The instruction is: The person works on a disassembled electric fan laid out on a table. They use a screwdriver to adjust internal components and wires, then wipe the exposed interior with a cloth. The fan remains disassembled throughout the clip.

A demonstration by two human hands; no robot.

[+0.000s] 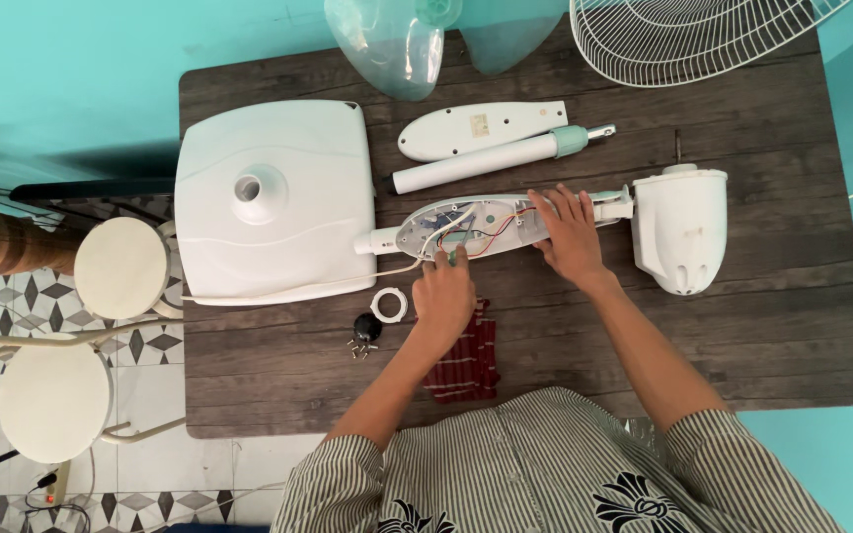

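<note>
An opened fan control housing [466, 225] lies across the middle of the dark wooden table [742, 326], its coloured wires showing. My left hand [443, 291] is closed on a small teal-tipped tool at the housing's near edge. My right hand [570, 229] lies flat on the housing's right end, fingers spread. The white motor head [680, 229] joins the housing on the right. Its removed white cover [476, 129] and a white pole with a teal collar [491, 163] lie just behind.
A square white fan base [269, 197] sits at the left. A white ring [388, 304], black knob [367, 327] and small screws lie by a red striped cloth [466, 360]. Clear fan blades [392, 39] and wire grille [683, 35] are at the far edge. Two round stools [120, 266] stand left.
</note>
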